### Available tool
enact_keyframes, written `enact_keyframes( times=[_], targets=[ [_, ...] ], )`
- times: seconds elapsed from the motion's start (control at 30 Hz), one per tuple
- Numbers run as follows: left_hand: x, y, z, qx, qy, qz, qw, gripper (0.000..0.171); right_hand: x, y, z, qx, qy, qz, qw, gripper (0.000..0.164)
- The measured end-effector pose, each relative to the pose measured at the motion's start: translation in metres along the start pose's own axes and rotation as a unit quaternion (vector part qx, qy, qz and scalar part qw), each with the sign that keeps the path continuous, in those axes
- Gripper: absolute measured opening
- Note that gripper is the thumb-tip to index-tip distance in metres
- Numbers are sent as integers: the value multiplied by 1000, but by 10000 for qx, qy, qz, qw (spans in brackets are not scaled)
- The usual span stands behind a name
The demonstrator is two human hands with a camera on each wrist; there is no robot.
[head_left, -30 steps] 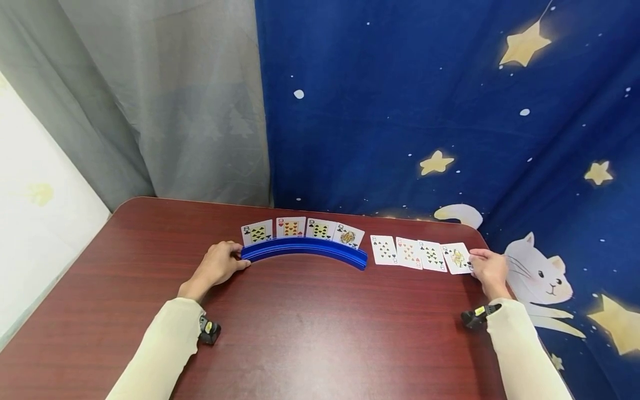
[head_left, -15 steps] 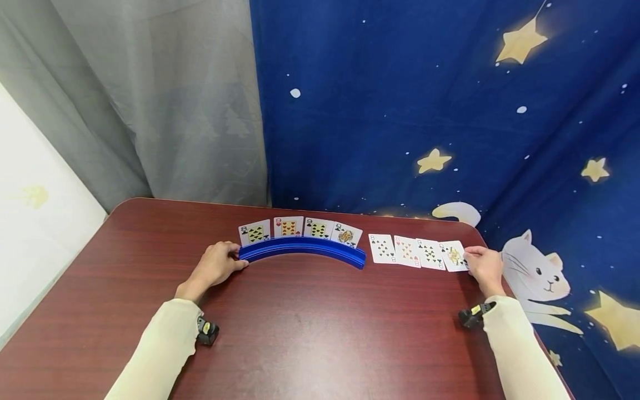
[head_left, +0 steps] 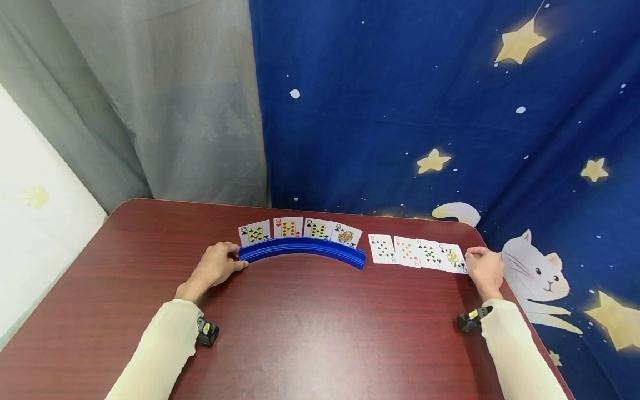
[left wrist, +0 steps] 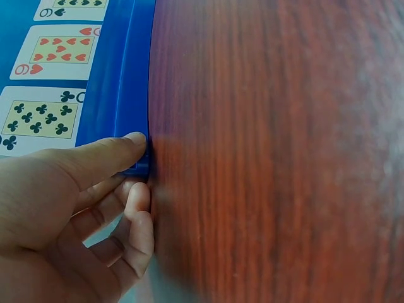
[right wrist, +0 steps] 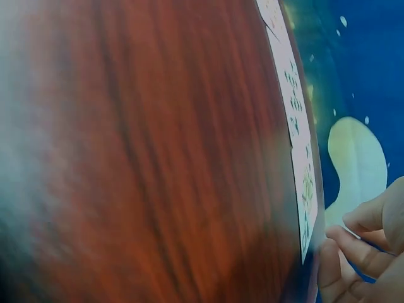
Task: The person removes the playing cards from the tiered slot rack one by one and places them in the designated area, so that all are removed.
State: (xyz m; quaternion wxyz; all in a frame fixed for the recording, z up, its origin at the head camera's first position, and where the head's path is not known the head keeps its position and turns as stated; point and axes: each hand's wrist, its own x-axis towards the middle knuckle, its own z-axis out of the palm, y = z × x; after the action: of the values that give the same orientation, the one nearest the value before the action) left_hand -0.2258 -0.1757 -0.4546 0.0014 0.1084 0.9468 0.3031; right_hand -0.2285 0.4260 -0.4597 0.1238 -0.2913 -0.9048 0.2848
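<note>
My left hand [head_left: 216, 264] grips the left end of a curved blue card holder [head_left: 305, 244]; in the left wrist view the thumb [left wrist: 120, 151] lies on top and the fingers curl beside the end. Several playing cards stand tilted in the holder, among them a clubs card [left wrist: 44, 120], a hearts card [left wrist: 60, 53] and a face card [head_left: 346, 235]. To its right a row of cards lies face up, slightly overlapping, with another face card [head_left: 453, 259] at the end. My right hand [head_left: 485, 271] is beside that card's right edge, its loosely curled fingers [right wrist: 363, 255] holding nothing.
The dark red wooden table [head_left: 320, 328] has its back edge just behind the cards and its right edge under the right forearm. A grey curtain [head_left: 190, 111] and a blue starry curtain [head_left: 360, 111] hang behind it.
The right-end face card has shifted slightly left and lies against its neighbour. My right hand moved left with it, then let go of it. The left hand stays on the holder.
</note>
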Motion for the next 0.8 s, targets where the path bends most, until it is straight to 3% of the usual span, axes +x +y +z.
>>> enact_keyframes(
  times=[0.13, 0.47, 0.67, 0.8],
  targets=[
    [0, 0, 0, -9, 16, -3, 10000, 18, -6, -9, 2, 68, 109, -106, 9999, 29],
    [-1, 1, -1, 11, 1, -2, 10000, 19, -24, -44, 8, 357, 412, -1088, 9926, 24],
    [-1, 0, 0, 22, -2, -21, 10000, 17, -37, -66, 17, 794, 416, -1725, 9809, 17],
    [-1, 0, 0, -7, -15, -64, 10000, 19, -46, -81, 23, 1149, 89, -2153, 9697, 16]
  ],
)
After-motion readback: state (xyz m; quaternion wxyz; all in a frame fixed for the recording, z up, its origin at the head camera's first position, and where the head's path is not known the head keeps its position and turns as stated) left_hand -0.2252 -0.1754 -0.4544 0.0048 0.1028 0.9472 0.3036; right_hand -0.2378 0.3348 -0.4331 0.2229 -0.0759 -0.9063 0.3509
